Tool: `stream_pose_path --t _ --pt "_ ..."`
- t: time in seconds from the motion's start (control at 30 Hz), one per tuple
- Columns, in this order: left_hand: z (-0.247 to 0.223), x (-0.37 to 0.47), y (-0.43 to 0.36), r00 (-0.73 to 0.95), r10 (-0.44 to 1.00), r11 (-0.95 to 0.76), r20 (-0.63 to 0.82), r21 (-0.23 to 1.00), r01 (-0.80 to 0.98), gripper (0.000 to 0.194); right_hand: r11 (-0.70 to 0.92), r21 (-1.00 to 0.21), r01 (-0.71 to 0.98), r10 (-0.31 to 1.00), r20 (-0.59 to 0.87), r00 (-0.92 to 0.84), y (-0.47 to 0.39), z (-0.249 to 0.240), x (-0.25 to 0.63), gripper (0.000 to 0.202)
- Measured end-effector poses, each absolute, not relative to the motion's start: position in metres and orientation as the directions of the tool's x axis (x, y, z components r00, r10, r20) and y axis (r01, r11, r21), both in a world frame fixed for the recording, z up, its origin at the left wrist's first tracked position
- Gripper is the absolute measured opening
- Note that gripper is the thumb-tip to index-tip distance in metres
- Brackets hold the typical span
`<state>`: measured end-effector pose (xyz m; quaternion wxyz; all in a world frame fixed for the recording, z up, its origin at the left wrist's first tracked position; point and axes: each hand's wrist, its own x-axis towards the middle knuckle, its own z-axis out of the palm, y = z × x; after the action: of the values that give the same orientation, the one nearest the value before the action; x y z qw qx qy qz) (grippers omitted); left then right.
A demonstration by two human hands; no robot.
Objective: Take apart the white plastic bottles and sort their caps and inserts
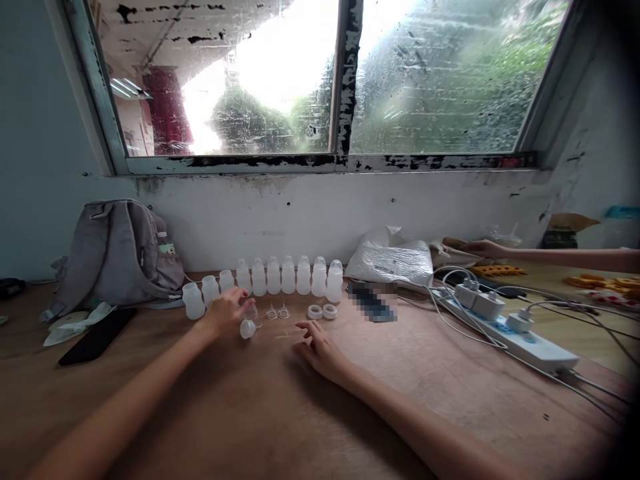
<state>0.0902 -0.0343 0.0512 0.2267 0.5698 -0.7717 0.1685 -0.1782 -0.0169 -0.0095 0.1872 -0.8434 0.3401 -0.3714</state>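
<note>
My left hand (227, 312) reaches over the table beside several clear dome caps, its fingers apart and nothing seen in its grip. One clear cap (247, 329) lies just below its fingertips; another is partly covered by the fingers. Behind that hand stand uncapped milky baby bottles (193, 301). To their right runs a row of baby bottles (303, 277) with clear caps on. Two clear silicone nipples (271, 313) sit in front of the row. Two white collar rings (315, 312) lie farther right, just beyond my right hand (323, 350), which rests near the tabletop with fingers loosely bent and apart.
A grey backpack (117, 247), a black phone-like slab (97, 337) and white tissue are at left. At right are a silver padded bag (393, 257), a blurred-out patch, and a white power strip (520, 337) with cables. Another person's hand (483, 249) reaches in there.
</note>
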Motion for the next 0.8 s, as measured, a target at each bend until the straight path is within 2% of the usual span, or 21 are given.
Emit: stream_pose_path --t 0.1,0.23,0.3,0.37,0.43,0.5,0.67,0.8 --pt "0.018 0.074 -0.01 -0.264 -0.82 0.327 0.507 0.036 -0.944 0.038 -0.698 -0.562 -0.444 -0.714 0.497 0.494 -0.018 -0.011 -0.177 0.032" --pt "-0.004 0.068 0.002 -0.254 -0.802 0.412 0.541 0.192 -0.891 0.026 -0.711 -0.543 -0.447 -0.703 0.521 0.484 -0.018 -0.01 -0.175 0.027" --pt "-0.004 0.064 0.006 -0.297 -0.756 0.5 0.583 0.222 -0.837 0.027 -0.717 -0.521 -0.462 -0.697 0.544 0.467 -0.014 -0.007 -0.174 0.021" --pt "-0.002 0.058 0.011 -0.399 -0.676 0.607 0.62 0.161 -0.778 0.032 -0.732 -0.495 -0.468 -0.68 0.569 0.461 -0.007 -0.003 -0.172 0.017" --pt "0.0 0.049 0.018 -0.513 -0.573 0.696 0.64 0.049 -0.716 0.036 -0.76 -0.467 -0.451 -0.649 0.586 0.486 0.001 0.002 -0.169 0.017" --pt "0.0 0.04 0.025 -0.572 -0.499 0.739 0.651 -0.025 -0.674 0.037 -0.788 -0.441 -0.429 -0.615 0.586 0.528 0.01 0.006 -0.166 0.019" --pt "0.001 0.031 0.037 -0.568 -0.456 0.769 0.685 -0.017 -0.639 0.037 -0.813 -0.407 -0.417 -0.583 0.547 0.601 0.023 0.01 -0.162 0.016" --pt "0.004 0.031 0.039 -0.594 -0.429 0.778 0.68 -0.055 -0.626 0.036 -0.794 -0.426 -0.434 -0.608 0.531 0.59 0.022 0.006 -0.159 0.011"
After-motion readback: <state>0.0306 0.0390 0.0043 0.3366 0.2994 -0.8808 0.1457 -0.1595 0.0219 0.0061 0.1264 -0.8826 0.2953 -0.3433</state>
